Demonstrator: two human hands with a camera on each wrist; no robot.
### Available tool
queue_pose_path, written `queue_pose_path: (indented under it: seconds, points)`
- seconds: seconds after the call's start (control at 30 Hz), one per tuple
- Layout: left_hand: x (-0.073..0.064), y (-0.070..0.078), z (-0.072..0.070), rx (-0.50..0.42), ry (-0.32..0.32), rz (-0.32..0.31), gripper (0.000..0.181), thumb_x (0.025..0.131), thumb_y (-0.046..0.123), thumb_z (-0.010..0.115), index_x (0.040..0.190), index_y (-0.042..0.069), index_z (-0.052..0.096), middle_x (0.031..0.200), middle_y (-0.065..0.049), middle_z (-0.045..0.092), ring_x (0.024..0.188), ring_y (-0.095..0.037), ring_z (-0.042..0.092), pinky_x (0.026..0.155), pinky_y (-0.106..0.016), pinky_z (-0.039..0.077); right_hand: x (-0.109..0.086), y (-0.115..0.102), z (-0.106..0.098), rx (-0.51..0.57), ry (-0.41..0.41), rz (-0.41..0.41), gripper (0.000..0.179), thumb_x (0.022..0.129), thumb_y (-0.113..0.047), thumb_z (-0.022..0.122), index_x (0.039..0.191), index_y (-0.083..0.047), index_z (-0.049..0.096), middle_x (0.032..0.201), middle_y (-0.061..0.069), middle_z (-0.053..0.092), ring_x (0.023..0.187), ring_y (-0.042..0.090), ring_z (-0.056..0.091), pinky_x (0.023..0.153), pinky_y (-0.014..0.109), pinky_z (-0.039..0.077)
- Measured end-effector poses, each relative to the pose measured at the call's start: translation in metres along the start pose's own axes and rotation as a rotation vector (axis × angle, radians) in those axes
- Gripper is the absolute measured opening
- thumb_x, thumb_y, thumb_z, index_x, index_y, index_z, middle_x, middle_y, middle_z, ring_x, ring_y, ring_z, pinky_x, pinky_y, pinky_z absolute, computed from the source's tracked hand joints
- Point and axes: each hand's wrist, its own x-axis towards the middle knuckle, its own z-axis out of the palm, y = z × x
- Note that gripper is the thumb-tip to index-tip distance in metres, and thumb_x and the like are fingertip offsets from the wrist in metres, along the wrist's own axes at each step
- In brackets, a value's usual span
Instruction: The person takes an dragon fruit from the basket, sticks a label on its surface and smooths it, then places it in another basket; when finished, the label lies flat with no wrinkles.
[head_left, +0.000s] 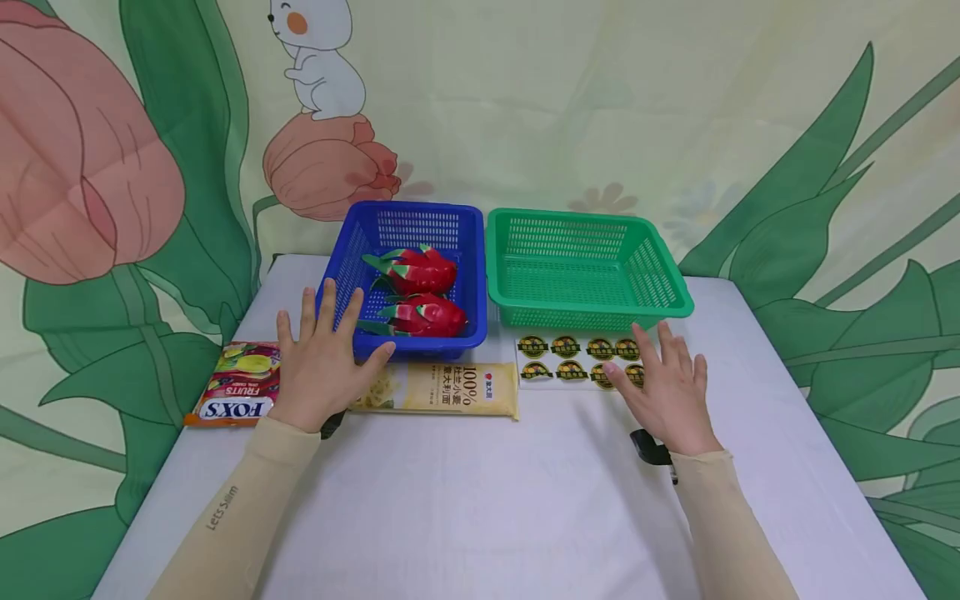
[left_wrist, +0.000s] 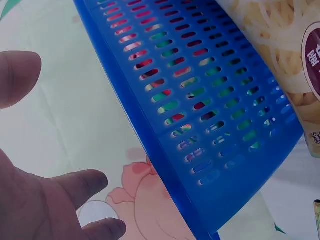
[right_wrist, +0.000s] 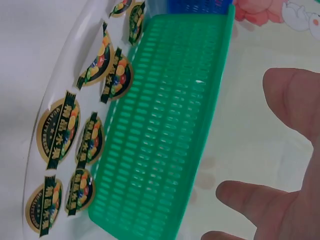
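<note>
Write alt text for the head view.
A left hand and a right hand, spread and empty, hover over a white table before a blue basket holding two dragon fruits and a green basket. Nearer lie a Fox's bag, a pasta packet and a sticker sheet.

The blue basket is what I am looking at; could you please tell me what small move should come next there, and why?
I would probably bring the left hand over the blue basket toward the nearer dragon fruit: the hand's fingers are spread and hold nothing, the basket's top is open, and that fruit lies in front of the farther dragon fruit.
</note>
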Motion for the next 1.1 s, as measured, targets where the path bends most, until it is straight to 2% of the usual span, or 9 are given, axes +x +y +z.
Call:
queue_pose_path:
  seconds: [0.27, 0.47, 0.57, 0.7, 0.8, 0.87, 0.9, 1.0, 1.1]
  points:
    - [-0.004, -0.002, -0.003, -0.083, 0.003, -0.006, 0.092, 0.097, 0.065, 0.055, 0.167, 0.016, 0.020, 0.175, -0.022, 0.005, 0.161, -0.048, -0.003, 0.122, -0.078, -0.001, 0.011, -0.009, 0.006, 0.040, -0.014, -0.033, 0.082, 0.103, -0.056, 0.056, 0.163, -0.008, 0.029, 0.166, 0.035, 0.022, 0.149, 0.061, 0.023, 0.117, 0.081, 0.008]
    - [-0.011, -0.002, -0.002, -0.325, -0.013, -0.009, 0.084, 0.099, 0.054, 0.062, 0.164, 0.015, 0.028, 0.174, -0.021, 0.010, 0.159, -0.051, 0.009, 0.119, -0.082, 0.009, 0.031, -0.034, 0.015, 0.044, -0.025, -0.115, 0.077, 0.103, -0.051, 0.059, 0.160, -0.006, 0.034, 0.163, 0.032, 0.032, 0.147, 0.058, 0.033, 0.116, 0.077, 0.022]
    - [-0.016, -0.002, 0.001, -0.461, 0.012, 0.007, 0.074, 0.101, 0.046, 0.065, 0.161, 0.014, 0.035, 0.173, -0.019, 0.017, 0.158, -0.049, 0.015, 0.118, -0.082, 0.012, 0.044, -0.052, 0.022, 0.030, -0.043, -0.162, 0.076, 0.102, -0.051, 0.061, 0.159, -0.006, 0.038, 0.161, 0.029, 0.037, 0.146, 0.054, 0.037, 0.115, 0.075, 0.030]
    - [-0.022, -0.002, 0.008, -0.599, 0.045, 0.024, 0.057, 0.102, 0.035, 0.068, 0.150, 0.012, 0.049, 0.165, -0.017, 0.035, 0.153, -0.043, 0.032, 0.119, -0.072, 0.028, 0.061, -0.079, 0.027, 0.020, -0.094, -0.204, 0.077, 0.101, -0.054, 0.061, 0.159, -0.009, 0.038, 0.161, 0.026, 0.039, 0.146, 0.050, 0.040, 0.116, 0.071, 0.034]
    - [-0.026, -0.003, 0.013, -0.655, 0.056, 0.001, 0.044, 0.102, 0.032, 0.068, 0.140, 0.011, 0.060, 0.153, -0.014, 0.052, 0.140, -0.039, 0.046, 0.112, -0.061, 0.044, 0.075, -0.101, 0.027, 0.017, -0.128, -0.236, 0.077, 0.100, -0.055, 0.061, 0.159, -0.010, 0.039, 0.158, 0.023, 0.044, 0.144, 0.046, 0.045, 0.117, 0.066, 0.038]
    - [-0.028, -0.003, 0.016, -0.686, 0.067, -0.020, 0.036, 0.103, 0.030, 0.067, 0.133, 0.011, 0.064, 0.144, -0.012, 0.060, 0.130, -0.034, 0.054, 0.103, -0.048, 0.052, 0.085, -0.115, 0.028, 0.004, -0.151, -0.256, 0.076, 0.100, -0.056, 0.060, 0.158, -0.009, 0.041, 0.155, 0.021, 0.048, 0.142, 0.044, 0.048, 0.116, 0.062, 0.042]
    - [-0.029, -0.004, 0.018, -0.706, 0.056, -0.032, 0.034, 0.103, 0.031, 0.066, 0.131, 0.011, 0.066, 0.140, -0.011, 0.062, 0.127, -0.032, 0.057, 0.100, -0.041, 0.054, 0.090, -0.122, 0.029, -0.003, -0.170, -0.261, 0.076, 0.101, -0.057, 0.059, 0.157, -0.009, 0.041, 0.155, 0.021, 0.049, 0.142, 0.042, 0.049, 0.116, 0.061, 0.042]
    - [-0.029, -0.007, 0.023, -0.767, -0.013, -0.085, 0.033, 0.106, 0.033, 0.062, 0.130, 0.011, 0.067, 0.135, -0.011, 0.067, 0.122, -0.029, 0.061, 0.100, -0.036, 0.054, 0.106, -0.144, 0.030, -0.012, -0.232, -0.279, 0.073, 0.101, -0.057, 0.057, 0.155, -0.009, 0.045, 0.150, 0.018, 0.057, 0.137, 0.037, 0.056, 0.112, 0.056, 0.048]
    - [-0.027, -0.010, 0.029, -0.837, -0.154, -0.156, 0.042, 0.108, 0.040, 0.056, 0.136, 0.010, 0.064, 0.136, -0.013, 0.068, 0.124, -0.030, 0.063, 0.107, -0.044, 0.054, 0.120, -0.168, 0.031, -0.015, -0.305, -0.292, 0.070, 0.101, -0.055, 0.058, 0.153, -0.010, 0.049, 0.141, 0.014, 0.065, 0.127, 0.030, 0.063, 0.102, 0.050, 0.056]
